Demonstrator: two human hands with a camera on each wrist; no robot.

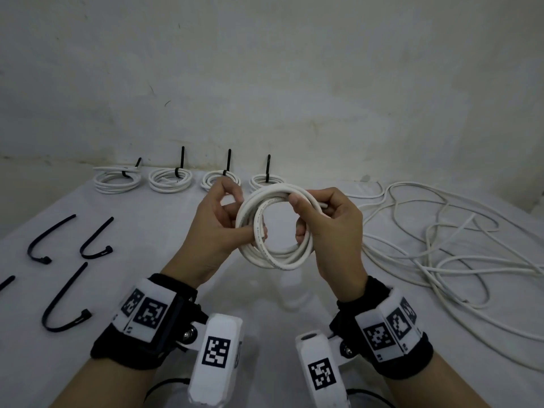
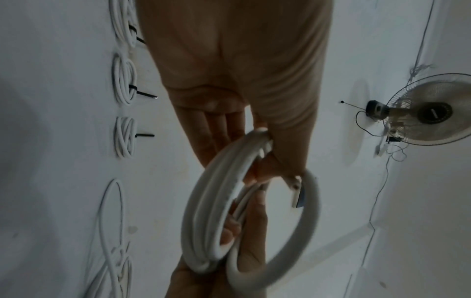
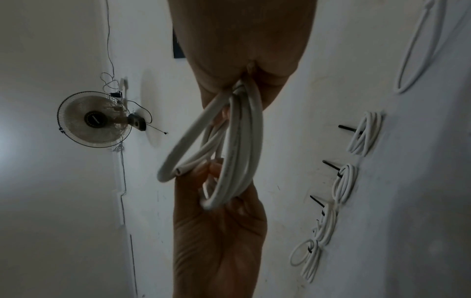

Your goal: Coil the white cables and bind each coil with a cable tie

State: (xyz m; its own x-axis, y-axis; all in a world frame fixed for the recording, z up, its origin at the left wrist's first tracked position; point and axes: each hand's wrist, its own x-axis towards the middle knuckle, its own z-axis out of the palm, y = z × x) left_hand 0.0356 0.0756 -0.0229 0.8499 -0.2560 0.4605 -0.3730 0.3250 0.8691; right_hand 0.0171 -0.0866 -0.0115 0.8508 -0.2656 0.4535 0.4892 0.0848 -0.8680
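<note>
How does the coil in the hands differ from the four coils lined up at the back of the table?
The held coil has no tie; each of the back coils is bound with a black cable tie. The held coil is gripped upright above the table by the left hand and right hand; the back coils lie flat. All are white cable.

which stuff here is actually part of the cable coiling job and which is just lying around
Part of the job:
- white coil, held by left hand and right hand
- loose white cables on the table
- spare black cable ties
- four bound coils by the wall

Just there:
- wall fan
- table
</note>
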